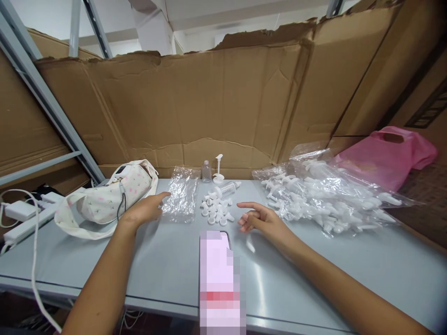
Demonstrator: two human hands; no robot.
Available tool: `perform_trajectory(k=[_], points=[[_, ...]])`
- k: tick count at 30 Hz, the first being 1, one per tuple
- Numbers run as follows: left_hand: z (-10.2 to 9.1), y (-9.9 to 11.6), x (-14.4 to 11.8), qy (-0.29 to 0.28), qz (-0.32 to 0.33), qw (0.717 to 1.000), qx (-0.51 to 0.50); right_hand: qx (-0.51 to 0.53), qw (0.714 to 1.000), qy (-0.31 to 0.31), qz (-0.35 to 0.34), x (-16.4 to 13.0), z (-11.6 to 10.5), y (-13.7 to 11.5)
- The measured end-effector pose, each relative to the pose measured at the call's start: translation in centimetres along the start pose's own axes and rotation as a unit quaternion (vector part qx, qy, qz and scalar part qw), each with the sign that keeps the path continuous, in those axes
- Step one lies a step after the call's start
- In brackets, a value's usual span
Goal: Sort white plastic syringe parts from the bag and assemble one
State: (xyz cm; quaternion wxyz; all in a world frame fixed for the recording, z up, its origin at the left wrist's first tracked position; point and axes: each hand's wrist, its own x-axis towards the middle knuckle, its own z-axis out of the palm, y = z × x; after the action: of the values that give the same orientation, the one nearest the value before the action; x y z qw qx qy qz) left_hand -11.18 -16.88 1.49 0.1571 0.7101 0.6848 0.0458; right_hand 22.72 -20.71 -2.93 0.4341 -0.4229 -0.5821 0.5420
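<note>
My left hand (148, 209) reaches in from the left with its fingers stretched out, at the left edge of a flat clear plastic bag (181, 195); whether it touches the bag is hard to tell. My right hand (260, 221) hovers over the table with the index finger extended, the others loosely bent and nothing visible in them. Left of it lies a heap of small white plastic caps (214, 209). Behind the heap are a clear ribbed plastic piece (228, 190) lying down, an upright clear bottle (206, 171) and a white pump-like part (219, 167).
Clear bags of white plastic parts (314, 197) and a pink bag (377, 158) fill the right side. A patterned white bag (118, 193) and a power strip (26, 221) lie left. A partly blurred phone (218, 274) is in front; cardboard (209, 107) walls the back.
</note>
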Motion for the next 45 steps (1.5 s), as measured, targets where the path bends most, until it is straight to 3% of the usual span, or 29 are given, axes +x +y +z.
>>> perform_trajectory(k=[7, 17, 25, 29, 33, 36, 41, 45], points=[[0.7, 1.6, -0.4, -0.021, -0.023, 0.995, 0.091, 0.006, 1.000, 0.010, -0.002, 0.0, 0.0, -0.1], [1.4, 2.0, 0.3, 0.001, -0.031, 0.985, 0.167, 0.006, 1.000, 0.013, 0.004, 0.0, 0.0, -0.2], [1.7, 1.6, 0.9, 0.033, -0.020, 0.984, 0.177, 0.009, 1.000, 0.009, 0.002, 0.0, -0.1, -0.1], [1.6, 2.4, 0.8, 0.082, -0.024, 0.979, 0.183, 0.007, 1.000, 0.006, -0.001, 0.0, -0.1, -0.1], [2.2, 4.3, 0.6, 0.164, 0.014, 0.971, 0.174, 0.004, 1.000, 0.007, -0.005, 0.0, -0.2, 0.0], [3.5, 5.4, 0.9, 0.203, 0.083, 0.967, 0.132, 0.001, 1.000, 0.008, -0.004, 0.1, -0.3, 0.2], [5.6, 5.2, 2.5, 0.209, 0.133, 0.962, 0.113, -0.001, 1.000, 0.004, -0.009, 0.2, -0.4, 0.4], [5.7, 4.7, 4.0, 0.214, 0.142, 0.959, 0.119, 0.002, 1.000, 0.000, -0.012, 0.3, -0.4, 0.7]])
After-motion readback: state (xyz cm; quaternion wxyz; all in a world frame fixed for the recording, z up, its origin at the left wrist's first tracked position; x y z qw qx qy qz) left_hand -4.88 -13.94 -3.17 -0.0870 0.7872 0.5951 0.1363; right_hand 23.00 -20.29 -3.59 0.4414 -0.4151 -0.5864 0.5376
